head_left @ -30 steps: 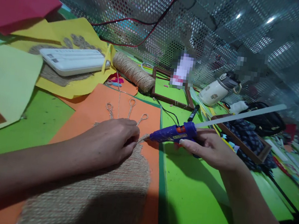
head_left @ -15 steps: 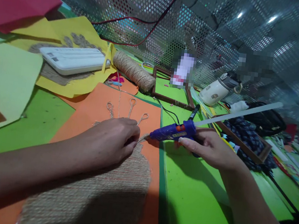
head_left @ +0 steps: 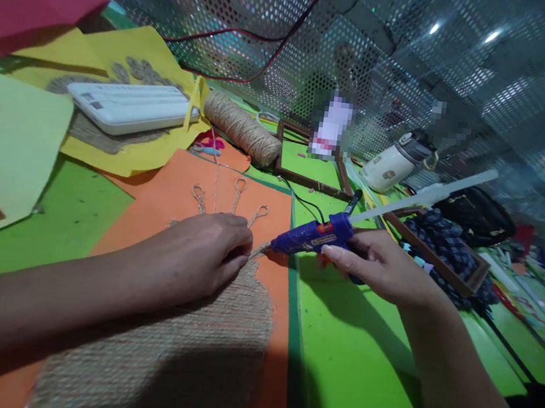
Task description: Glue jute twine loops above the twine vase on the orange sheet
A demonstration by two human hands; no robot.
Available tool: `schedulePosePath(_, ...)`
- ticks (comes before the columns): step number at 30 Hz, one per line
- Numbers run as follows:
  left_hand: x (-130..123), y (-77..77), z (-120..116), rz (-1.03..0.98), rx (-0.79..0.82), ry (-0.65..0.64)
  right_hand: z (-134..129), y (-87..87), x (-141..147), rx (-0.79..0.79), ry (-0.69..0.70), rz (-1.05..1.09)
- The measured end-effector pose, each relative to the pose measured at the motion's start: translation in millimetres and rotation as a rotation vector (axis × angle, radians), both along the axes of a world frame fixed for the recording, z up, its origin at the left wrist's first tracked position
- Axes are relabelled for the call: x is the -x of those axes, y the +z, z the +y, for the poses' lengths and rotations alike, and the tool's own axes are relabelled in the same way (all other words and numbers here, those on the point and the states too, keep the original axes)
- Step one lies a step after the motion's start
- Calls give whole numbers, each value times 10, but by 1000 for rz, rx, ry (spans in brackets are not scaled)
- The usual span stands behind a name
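A blue hot glue gun (head_left: 312, 234) with a long white glue stick (head_left: 427, 198) out of its back is gripped in my right hand (head_left: 379, 263). Its nozzle meets a short twine loop (head_left: 260, 251) at the upper right edge of a twine-covered shape (head_left: 160, 349). That shape lies on an orange sheet (head_left: 273, 194). My left hand (head_left: 220, 247) rests on the shape's top edge, fingers curled and pressed together by the twine; what they pinch is hidden. Several thin twine loops (head_left: 239, 187) stick up past my left fingers.
Beyond the sheet lie a twine spool (head_left: 242, 129), a wooden frame (head_left: 314, 184) and a white bottle (head_left: 391, 162). A white power bank (head_left: 130, 107) sits on yellow paper (head_left: 123, 162) at left. Behind stands a perforated metal screen (head_left: 256, 10); a second frame (head_left: 438, 254) is at right.
Both hands hold nearly the same place, with the nozzle still at the twine loop. The glue stick's rear end sits a little lower and further left; the whole view has shifted slightly.
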State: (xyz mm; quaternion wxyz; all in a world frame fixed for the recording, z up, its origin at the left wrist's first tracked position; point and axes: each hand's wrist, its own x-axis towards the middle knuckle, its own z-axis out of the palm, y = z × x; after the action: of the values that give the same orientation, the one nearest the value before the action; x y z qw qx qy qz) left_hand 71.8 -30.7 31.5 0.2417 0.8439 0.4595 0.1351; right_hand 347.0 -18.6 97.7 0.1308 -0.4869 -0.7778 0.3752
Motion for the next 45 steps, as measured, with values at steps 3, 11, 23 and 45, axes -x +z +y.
schedulePosePath(3,1,4,-3,1,14,8,-10,-7,-37,47,-29,48)
schedulePosePath(11,-16,34,0,20,23,11,26,-46,-65,94,-50,97)
schedulePosePath(23,-7,11,14,18,5,3,71,-72,-31,127,-63,79)
schedulePosePath(45,27,-37,19,-6,6,21,183,-170,-166,358,-176,296)
